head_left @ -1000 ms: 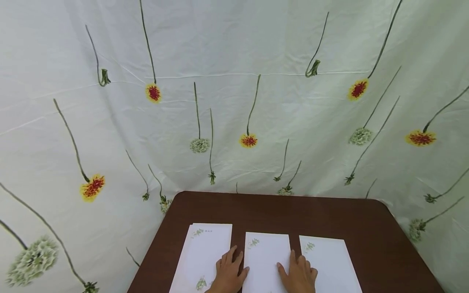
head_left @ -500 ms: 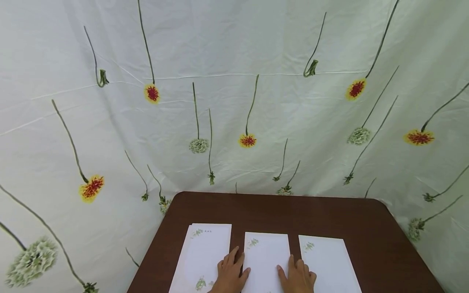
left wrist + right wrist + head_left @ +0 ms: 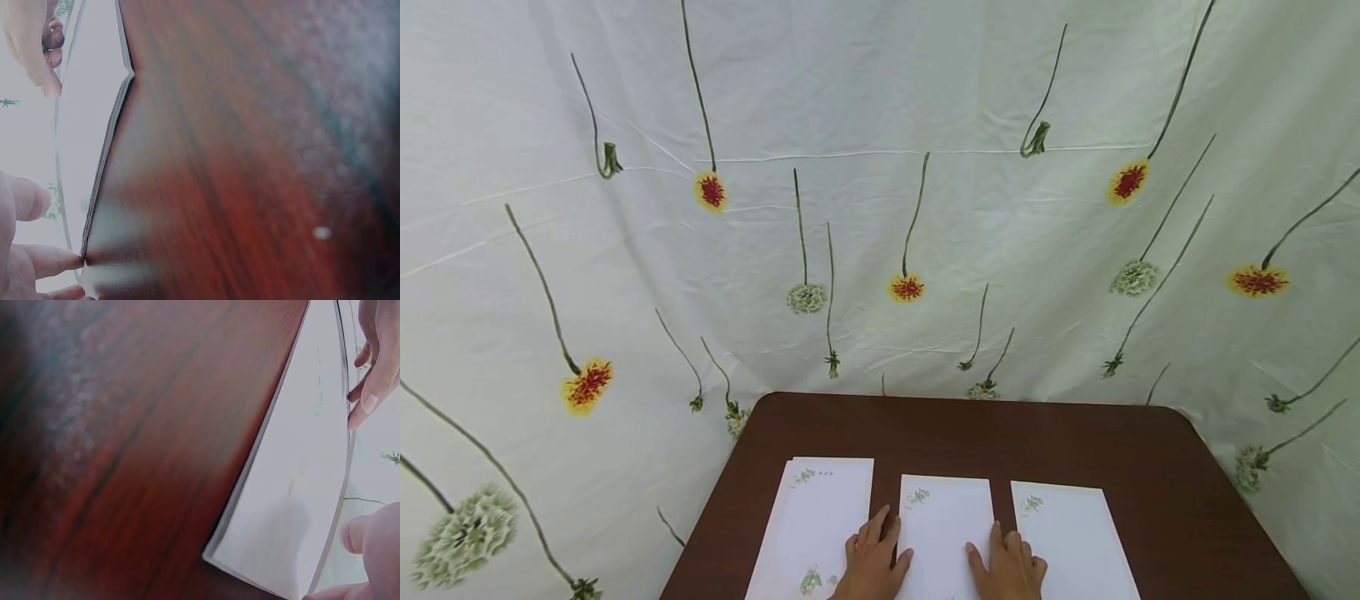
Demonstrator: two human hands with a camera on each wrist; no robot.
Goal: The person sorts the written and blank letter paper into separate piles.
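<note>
In the head view a middle white paper stack (image 3: 946, 533), with green leaves printed near its top, lies flat on the dark brown table. Along its left edge, partly over the paper at left, is my left hand (image 3: 868, 560), fingers extended forward. At the other edge my right hand (image 3: 1009, 568) has its thumb over the sheets and its fingers toward the right-hand paper. From the left wrist, a fingertip of the left hand (image 3: 47, 259) touches the stack's edge. Fingers of the right hand (image 3: 369, 550) lie beside the paper in the right wrist view.
A left paper stack (image 3: 823, 517), its sheets slightly offset and printed with small characters, lies on the table (image 3: 970, 429). Another leaf-printed white paper (image 3: 1075, 533) lies at right. Behind the table hangs a pale flowered curtain (image 3: 850, 83).
My right hand has drawn slightly back toward me along the middle stack's right side. My left hand has shifted slightly right; the papers lie as before.
</note>
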